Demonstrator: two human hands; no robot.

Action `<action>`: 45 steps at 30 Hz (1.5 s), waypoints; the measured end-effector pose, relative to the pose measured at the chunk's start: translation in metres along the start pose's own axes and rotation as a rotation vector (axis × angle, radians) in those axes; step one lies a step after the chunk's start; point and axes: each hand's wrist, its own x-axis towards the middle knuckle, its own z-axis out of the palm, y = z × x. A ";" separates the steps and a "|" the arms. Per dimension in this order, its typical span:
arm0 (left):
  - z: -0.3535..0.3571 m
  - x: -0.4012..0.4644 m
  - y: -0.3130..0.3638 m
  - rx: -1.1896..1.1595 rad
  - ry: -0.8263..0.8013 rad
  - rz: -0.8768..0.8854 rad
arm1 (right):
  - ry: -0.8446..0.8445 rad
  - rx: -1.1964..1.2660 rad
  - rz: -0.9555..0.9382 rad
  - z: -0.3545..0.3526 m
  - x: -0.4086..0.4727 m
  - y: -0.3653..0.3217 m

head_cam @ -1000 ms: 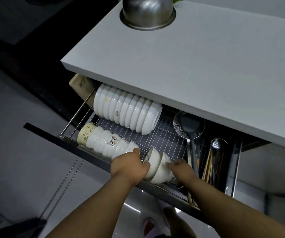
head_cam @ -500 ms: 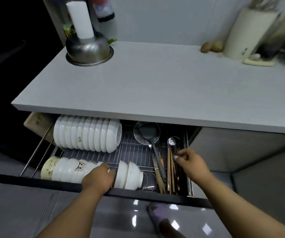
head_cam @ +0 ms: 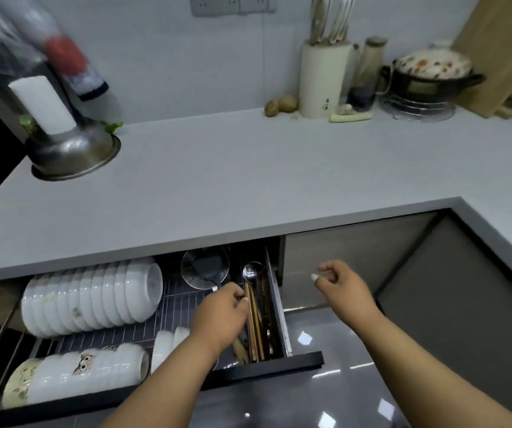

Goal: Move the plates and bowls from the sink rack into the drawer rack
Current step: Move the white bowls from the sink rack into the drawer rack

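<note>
Head cam: both hands, left (head_cam: 222,316) and right (head_cam: 342,288), are loosely curled and hold nothing above the drawer rack (head_cam: 174,307); bowls (head_cam: 94,298) sit racked, so next probably means another sink trip.

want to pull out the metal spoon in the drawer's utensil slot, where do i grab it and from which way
Judging from this view, pinch the spoon at its neck just below the bowl, coming from above. Only the shiny bowl shows, at the far end of the narrow slot; the handle runs toward the drawer front among the chopsticks, partly under the left hand, so a side approach looks blocked.
</note>
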 end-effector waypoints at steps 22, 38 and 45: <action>0.252 0.087 0.346 0.254 -0.174 0.520 | 0.425 0.146 0.276 -0.346 0.061 0.204; 0.394 0.098 0.485 0.609 -0.193 0.781 | 0.802 0.624 0.671 -0.474 0.089 0.356; 0.395 0.102 0.487 0.596 -0.173 0.785 | 0.916 0.897 0.900 -0.510 0.122 0.397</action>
